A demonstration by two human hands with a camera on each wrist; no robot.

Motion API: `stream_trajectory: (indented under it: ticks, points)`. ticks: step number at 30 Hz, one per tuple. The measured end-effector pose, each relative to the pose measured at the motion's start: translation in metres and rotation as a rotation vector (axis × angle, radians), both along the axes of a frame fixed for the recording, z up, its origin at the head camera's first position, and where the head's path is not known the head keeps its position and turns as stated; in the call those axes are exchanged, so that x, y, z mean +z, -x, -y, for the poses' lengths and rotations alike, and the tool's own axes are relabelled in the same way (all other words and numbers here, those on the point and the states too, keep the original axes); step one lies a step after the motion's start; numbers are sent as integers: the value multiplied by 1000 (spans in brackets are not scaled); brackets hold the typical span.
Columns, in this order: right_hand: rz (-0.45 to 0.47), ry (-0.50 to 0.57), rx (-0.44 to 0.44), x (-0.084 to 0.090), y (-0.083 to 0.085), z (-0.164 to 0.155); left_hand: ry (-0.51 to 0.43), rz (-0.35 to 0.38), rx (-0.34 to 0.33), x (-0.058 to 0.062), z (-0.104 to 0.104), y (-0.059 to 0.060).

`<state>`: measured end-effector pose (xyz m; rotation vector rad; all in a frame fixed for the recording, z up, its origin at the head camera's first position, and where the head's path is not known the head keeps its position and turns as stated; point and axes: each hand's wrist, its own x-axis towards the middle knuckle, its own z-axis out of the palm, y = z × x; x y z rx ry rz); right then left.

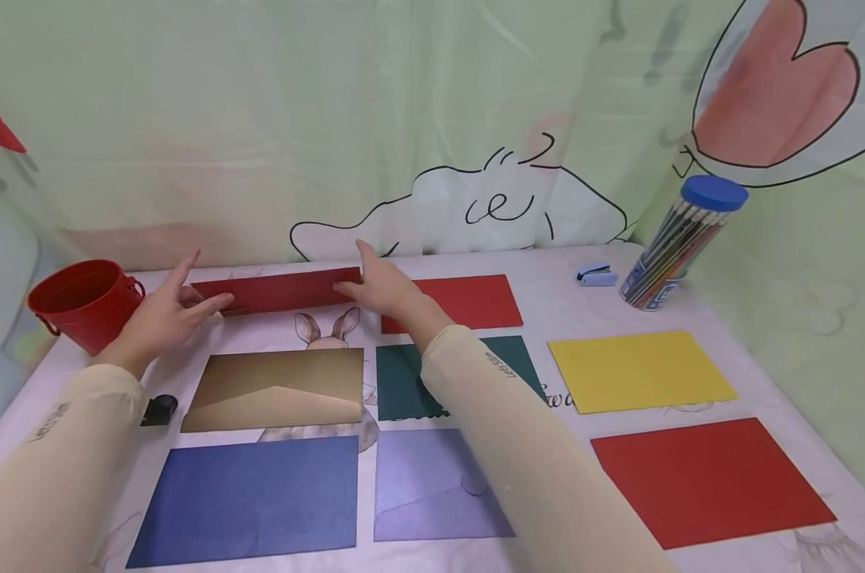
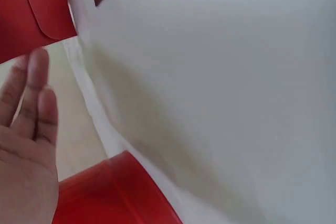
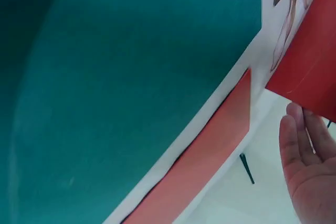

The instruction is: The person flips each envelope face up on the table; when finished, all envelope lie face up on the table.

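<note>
A red envelope (image 1: pixel 282 292) is held by its two ends near the back of the table, tilted so that it looks like a narrow strip in the head view. At its left end my left hand (image 1: pixel 163 318) grips it, thumb on the near face and index finger pointing up; its flap (image 2: pixel 50 9) shows in the left wrist view. My right hand (image 1: pixel 389 290) pinches the other end, index finger raised too. In the right wrist view, fingertips (image 3: pixel 295 111) reach the envelope's edge. A second red envelope (image 1: pixel 468 301) lies partly behind my right forearm.
Gold (image 1: pixel 282 386), dark green (image 1: pixel 403 382), blue (image 1: pixel 260 501), lavender (image 1: pixel 425 485), yellow (image 1: pixel 643 372) and red (image 1: pixel 711 481) envelopes lie in rows. A red bucket (image 1: pixel 88 306) stands left, near a small black object (image 1: pixel 160 410). A blue stapler (image 1: pixel 597 275) and pencil jar (image 1: pixel 676 247) stand back right.
</note>
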<state>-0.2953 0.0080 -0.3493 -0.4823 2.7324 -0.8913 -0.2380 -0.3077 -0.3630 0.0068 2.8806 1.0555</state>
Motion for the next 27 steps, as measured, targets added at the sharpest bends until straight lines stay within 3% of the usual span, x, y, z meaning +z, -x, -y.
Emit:
stream_trajectory:
  ticks: [5,12,20,27]
  points:
    - [-20,93,-111,-3,-3,8,-16,-43,40,0,-7,0]
    - [-35,94,-202,-5,-7,12,-17,-53,68,-2,-16,3]
    - [-19,57,-248,-9,-7,14,-26,0,92,-5,-20,4]
    - [-13,111,-266,-12,-9,16,-14,51,68,-7,-20,3]
